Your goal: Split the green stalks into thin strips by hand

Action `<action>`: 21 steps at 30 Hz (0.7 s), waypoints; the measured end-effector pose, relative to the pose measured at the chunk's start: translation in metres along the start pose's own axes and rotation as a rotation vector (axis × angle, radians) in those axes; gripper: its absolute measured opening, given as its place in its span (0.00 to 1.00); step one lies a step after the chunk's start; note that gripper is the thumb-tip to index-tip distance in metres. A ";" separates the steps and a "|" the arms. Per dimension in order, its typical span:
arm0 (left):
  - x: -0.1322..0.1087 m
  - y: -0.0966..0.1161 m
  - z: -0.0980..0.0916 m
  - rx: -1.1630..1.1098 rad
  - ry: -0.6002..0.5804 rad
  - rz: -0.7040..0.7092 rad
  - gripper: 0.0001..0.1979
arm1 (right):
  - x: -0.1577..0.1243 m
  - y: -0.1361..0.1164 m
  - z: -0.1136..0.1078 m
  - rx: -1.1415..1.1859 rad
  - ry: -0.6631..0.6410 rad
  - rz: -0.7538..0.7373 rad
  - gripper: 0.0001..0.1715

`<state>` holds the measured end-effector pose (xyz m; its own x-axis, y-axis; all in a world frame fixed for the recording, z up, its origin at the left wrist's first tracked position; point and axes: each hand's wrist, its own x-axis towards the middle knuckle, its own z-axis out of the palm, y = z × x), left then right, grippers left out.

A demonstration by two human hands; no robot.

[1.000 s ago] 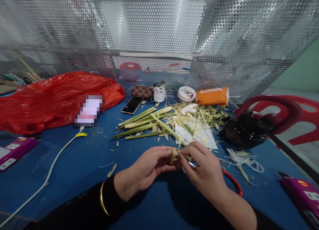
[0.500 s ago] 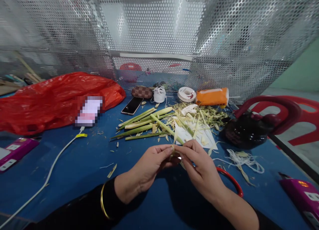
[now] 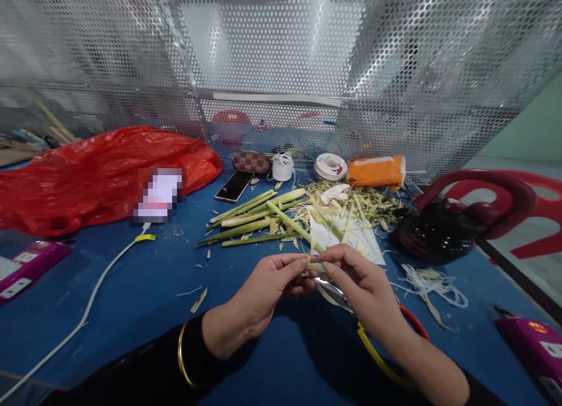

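Between both hands is a small pale-green plant strip [image 3: 315, 266]. My left hand [image 3: 267, 294] pinches its left end between thumb and fingers. My right hand [image 3: 362, 289] closes thumb and fingertips on the right end, a short gap from the left. Below my right hand a pair of scissors [image 3: 336, 294] shows its metal blades, with one red and one yellow handle loop partly hidden by the hand and wrist. Just beyond my fingers lie several green plant stalks [image 3: 259, 218] and a white paper [image 3: 373, 245] strewn with peelings.
A heap of shredded plant bits [image 3: 373, 204] lies behind the paper. A black kettle [image 3: 434, 236] with a dark red handle stands at right, near tangled white string [image 3: 432, 286]. On the left are a red plastic bag [image 3: 100, 174], a phone [image 3: 158, 195] and its cable [image 3: 103, 277].
My right hand has shifted slightly right, away from the left, so more of the strip shows between them. The scissors' blades and yellow handle have come into view.
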<state>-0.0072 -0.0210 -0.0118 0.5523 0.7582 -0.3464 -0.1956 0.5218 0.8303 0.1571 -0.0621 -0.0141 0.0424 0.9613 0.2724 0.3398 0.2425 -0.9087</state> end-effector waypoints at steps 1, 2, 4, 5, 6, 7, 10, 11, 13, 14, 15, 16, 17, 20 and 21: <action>0.000 0.000 0.000 -0.003 0.008 -0.006 0.15 | 0.000 0.002 0.000 -0.001 0.009 0.030 0.07; 0.000 0.000 0.000 -0.001 0.019 -0.014 0.15 | 0.000 0.004 0.001 -0.008 0.011 0.049 0.07; 0.000 -0.001 0.001 0.014 0.040 -0.025 0.14 | -0.002 0.007 0.004 -0.024 0.005 0.060 0.08; -0.001 -0.001 0.002 0.025 0.051 -0.027 0.14 | -0.003 0.008 0.006 -0.034 0.001 0.054 0.07; -0.001 -0.002 0.002 0.034 0.059 -0.028 0.14 | -0.004 0.008 0.007 -0.049 -0.004 0.039 0.07; -0.001 -0.003 0.003 0.039 0.065 -0.029 0.14 | -0.005 0.007 0.007 -0.072 -0.013 0.014 0.06; -0.001 -0.005 0.003 0.037 0.092 -0.043 0.13 | -0.007 0.003 0.004 -0.212 -0.021 -0.137 0.04; -0.002 -0.005 0.003 0.042 0.101 -0.045 0.13 | -0.006 0.001 0.002 -0.279 -0.009 -0.201 0.06; -0.002 -0.006 0.004 0.074 0.109 -0.041 0.13 | -0.005 -0.001 -0.001 -0.417 0.003 -0.326 0.11; -0.002 -0.006 0.004 0.091 0.106 -0.041 0.13 | -0.004 -0.001 -0.001 -0.471 -0.015 -0.375 0.12; -0.002 -0.006 0.005 0.102 0.101 -0.043 0.14 | -0.004 -0.001 -0.002 -0.508 -0.050 -0.409 0.11; -0.002 -0.006 0.005 0.106 0.091 -0.048 0.14 | -0.003 0.000 -0.001 -0.528 -0.089 -0.428 0.09; -0.002 -0.006 0.006 0.100 0.075 -0.056 0.14 | -0.003 0.001 0.000 -0.533 -0.121 -0.434 0.07; -0.003 -0.005 0.008 0.068 0.008 -0.074 0.15 | -0.002 0.003 0.003 -0.538 -0.127 -0.391 0.05; -0.004 -0.004 0.009 0.066 -0.015 -0.075 0.17 | -0.002 0.004 0.003 -0.547 -0.120 -0.372 0.03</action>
<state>-0.0014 -0.0298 -0.0101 0.5755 0.7120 -0.4022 -0.0997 0.5493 0.8297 0.1554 -0.0623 -0.0193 -0.2632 0.8420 0.4709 0.7400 0.4894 -0.4614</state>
